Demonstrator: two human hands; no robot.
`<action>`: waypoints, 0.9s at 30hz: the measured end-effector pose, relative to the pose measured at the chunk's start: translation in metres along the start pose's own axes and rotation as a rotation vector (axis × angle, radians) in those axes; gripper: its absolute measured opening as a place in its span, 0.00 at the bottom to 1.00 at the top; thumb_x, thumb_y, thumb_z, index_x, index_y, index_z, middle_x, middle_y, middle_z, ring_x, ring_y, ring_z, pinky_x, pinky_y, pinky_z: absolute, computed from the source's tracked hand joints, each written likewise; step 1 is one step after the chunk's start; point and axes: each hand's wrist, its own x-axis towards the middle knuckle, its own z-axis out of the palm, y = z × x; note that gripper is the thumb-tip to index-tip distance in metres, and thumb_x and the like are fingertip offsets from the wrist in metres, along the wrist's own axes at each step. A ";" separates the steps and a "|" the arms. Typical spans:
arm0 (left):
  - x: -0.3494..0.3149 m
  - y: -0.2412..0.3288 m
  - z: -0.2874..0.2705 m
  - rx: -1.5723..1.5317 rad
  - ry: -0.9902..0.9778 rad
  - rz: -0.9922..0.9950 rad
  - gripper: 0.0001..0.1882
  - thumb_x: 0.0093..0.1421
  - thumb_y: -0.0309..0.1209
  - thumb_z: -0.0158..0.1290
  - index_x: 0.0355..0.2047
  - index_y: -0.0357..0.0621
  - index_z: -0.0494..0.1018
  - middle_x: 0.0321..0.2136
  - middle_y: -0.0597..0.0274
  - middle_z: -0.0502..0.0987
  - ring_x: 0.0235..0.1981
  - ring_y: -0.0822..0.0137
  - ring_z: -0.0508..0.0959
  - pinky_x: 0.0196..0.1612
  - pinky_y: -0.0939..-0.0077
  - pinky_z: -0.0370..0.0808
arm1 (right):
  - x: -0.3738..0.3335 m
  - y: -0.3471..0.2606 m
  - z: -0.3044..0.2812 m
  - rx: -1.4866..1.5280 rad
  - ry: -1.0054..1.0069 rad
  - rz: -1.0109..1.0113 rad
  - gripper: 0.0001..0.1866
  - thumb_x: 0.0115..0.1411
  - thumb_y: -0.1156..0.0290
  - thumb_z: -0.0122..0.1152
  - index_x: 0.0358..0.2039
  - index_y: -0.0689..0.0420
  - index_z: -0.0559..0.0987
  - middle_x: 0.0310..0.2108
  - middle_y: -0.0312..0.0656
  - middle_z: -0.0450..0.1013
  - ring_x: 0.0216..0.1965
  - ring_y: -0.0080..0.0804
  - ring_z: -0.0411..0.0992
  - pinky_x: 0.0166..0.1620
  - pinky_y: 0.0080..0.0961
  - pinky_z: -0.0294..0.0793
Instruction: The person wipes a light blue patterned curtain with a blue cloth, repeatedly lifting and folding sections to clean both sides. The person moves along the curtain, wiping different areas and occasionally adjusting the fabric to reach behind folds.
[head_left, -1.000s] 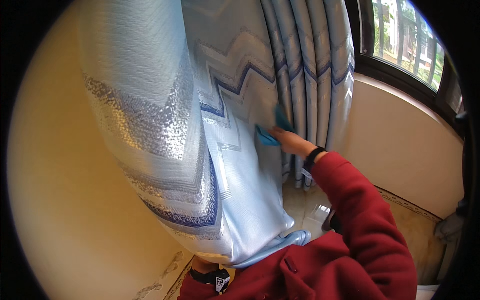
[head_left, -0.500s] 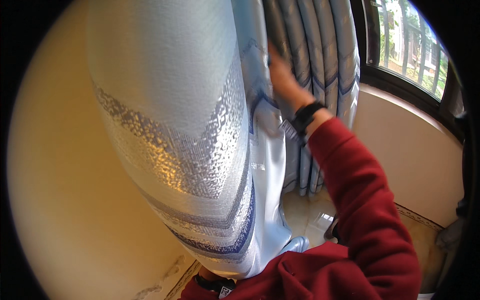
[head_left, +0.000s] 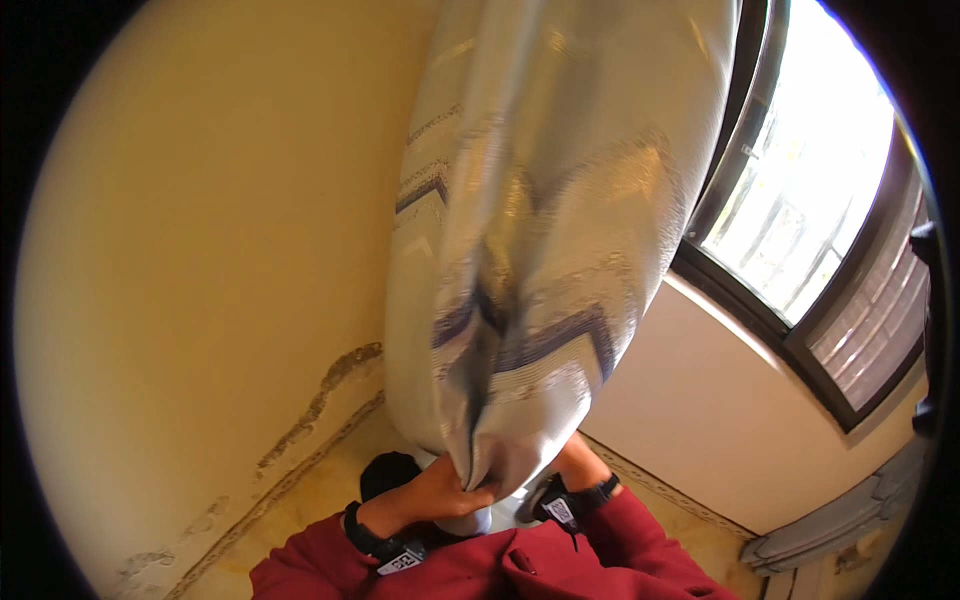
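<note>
A long silvery pale-blue curtain with dark zigzag bands hangs in front of me, its lower part bunched and narrowed near my waist. My left hand is closed on the gathered cloth at the bottom, fingers pointing right. At the right side of the same bunch is my right hand, gripping it from behind; most of its fingers are hidden by the fabric. Both wrists carry black bands with white square tags, below red sleeves.
A plain cream wall with peeling patches along its base stands at the left. To the right is a dark-framed window with bars outside. A grey moulded object lies low at the right, near the tiled floor.
My right hand has come down from the upper folds to the curtain's lower end, beside my left hand. The curtain is now gathered, and my view has turned toward the window.
</note>
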 end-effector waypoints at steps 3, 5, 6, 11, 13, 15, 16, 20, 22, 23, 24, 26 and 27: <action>0.029 -0.025 0.020 0.142 0.052 0.142 0.19 0.54 0.28 0.53 0.47 0.37 0.70 0.38 0.45 0.76 0.41 0.48 0.76 0.45 0.63 0.73 | -0.043 -0.056 -0.024 -0.328 0.340 -0.310 0.28 0.57 0.77 0.56 0.59 0.59 0.66 0.51 0.42 0.69 0.51 0.34 0.69 0.56 0.33 0.68; 0.046 -0.037 0.037 0.240 0.032 0.068 0.21 0.55 0.32 0.51 0.48 0.34 0.68 0.44 0.37 0.73 0.44 0.38 0.73 0.47 0.56 0.73 | -0.067 -0.082 -0.022 0.281 0.547 -0.184 0.34 0.56 0.76 0.56 0.64 0.58 0.60 0.49 0.43 0.68 0.49 0.34 0.70 0.54 0.35 0.71; 0.053 -0.040 0.048 0.263 0.085 0.098 0.20 0.56 0.31 0.50 0.48 0.34 0.68 0.43 0.38 0.73 0.43 0.39 0.74 0.46 0.56 0.73 | -0.077 -0.094 -0.022 0.220 0.523 -0.230 0.36 0.55 0.75 0.57 0.65 0.58 0.57 0.49 0.43 0.68 0.49 0.34 0.71 0.53 0.36 0.72; 0.080 -0.027 0.108 0.500 0.110 0.067 0.17 0.57 0.29 0.47 0.47 0.35 0.65 0.38 0.43 0.73 0.37 0.44 0.76 0.41 0.52 0.74 | -0.085 -0.088 0.000 -0.732 0.553 -0.019 0.32 0.48 0.66 0.72 0.51 0.63 0.69 0.41 0.42 0.75 0.40 0.27 0.72 0.44 0.25 0.73; 0.079 -0.019 0.115 0.512 0.127 0.138 0.17 0.56 0.29 0.48 0.44 0.32 0.65 0.37 0.40 0.74 0.32 0.41 0.77 0.37 0.51 0.75 | -0.082 -0.078 0.001 -0.633 0.580 0.121 0.22 0.51 0.69 0.67 0.45 0.64 0.73 0.37 0.41 0.76 0.39 0.26 0.72 0.42 0.26 0.73; 0.071 -0.012 0.111 0.628 0.071 0.148 0.22 0.55 0.32 0.52 0.48 0.32 0.65 0.41 0.44 0.73 0.32 0.45 0.77 0.35 0.56 0.76 | -0.081 -0.073 -0.004 -0.523 0.630 0.111 0.18 0.54 0.70 0.62 0.44 0.64 0.74 0.36 0.40 0.76 0.38 0.25 0.72 0.42 0.26 0.72; 0.066 -0.010 0.106 0.661 0.202 0.306 0.23 0.55 0.33 0.53 0.49 0.35 0.65 0.42 0.47 0.72 0.34 0.48 0.77 0.37 0.59 0.75 | -0.081 -0.071 -0.006 -0.464 0.668 0.060 0.17 0.55 0.71 0.60 0.44 0.64 0.74 0.37 0.39 0.75 0.38 0.25 0.71 0.42 0.26 0.72; 0.042 -0.001 0.098 0.702 0.345 0.852 0.29 0.53 0.36 0.56 0.55 0.45 0.64 0.46 0.56 0.69 0.41 0.57 0.73 0.42 0.65 0.73 | -0.087 -0.074 -0.012 -0.231 0.707 0.038 0.15 0.58 0.74 0.54 0.46 0.64 0.73 0.37 0.37 0.74 0.39 0.25 0.70 0.43 0.24 0.71; 0.039 0.001 0.100 0.721 0.317 0.951 0.29 0.53 0.35 0.56 0.56 0.49 0.65 0.47 0.58 0.68 0.41 0.60 0.72 0.43 0.65 0.72 | -0.090 -0.077 -0.009 -0.125 0.636 0.048 0.19 0.57 0.76 0.53 0.50 0.64 0.70 0.41 0.37 0.72 0.40 0.26 0.70 0.44 0.24 0.70; 0.040 0.002 0.101 0.747 0.324 0.941 0.28 0.53 0.34 0.56 0.55 0.50 0.66 0.47 0.58 0.68 0.40 0.60 0.72 0.44 0.64 0.72 | -0.090 -0.080 -0.007 -0.060 0.627 0.038 0.20 0.57 0.76 0.53 0.51 0.64 0.70 0.42 0.38 0.72 0.41 0.26 0.69 0.44 0.24 0.69; 0.040 0.002 0.103 0.781 0.322 0.928 0.27 0.53 0.34 0.55 0.54 0.51 0.66 0.47 0.58 0.69 0.40 0.61 0.72 0.44 0.64 0.72 | -0.091 -0.082 -0.003 -0.001 0.564 -0.034 0.20 0.57 0.77 0.53 0.51 0.65 0.69 0.43 0.39 0.71 0.41 0.26 0.69 0.44 0.24 0.69; 0.044 0.002 0.104 0.799 0.391 0.942 0.24 0.51 0.32 0.54 0.50 0.51 0.69 0.45 0.61 0.70 0.35 0.64 0.71 0.38 0.68 0.70 | -0.093 -0.087 0.003 0.092 0.629 0.033 0.22 0.55 0.79 0.52 0.52 0.64 0.68 0.44 0.40 0.70 0.42 0.26 0.69 0.43 0.24 0.70; 0.045 0.001 0.103 0.820 0.407 0.937 0.21 0.51 0.32 0.53 0.48 0.51 0.70 0.44 0.62 0.71 0.33 0.65 0.71 0.36 0.71 0.69 | -0.095 -0.090 0.006 0.115 0.641 0.046 0.22 0.54 0.79 0.52 0.51 0.64 0.68 0.44 0.40 0.70 0.42 0.27 0.69 0.43 0.24 0.70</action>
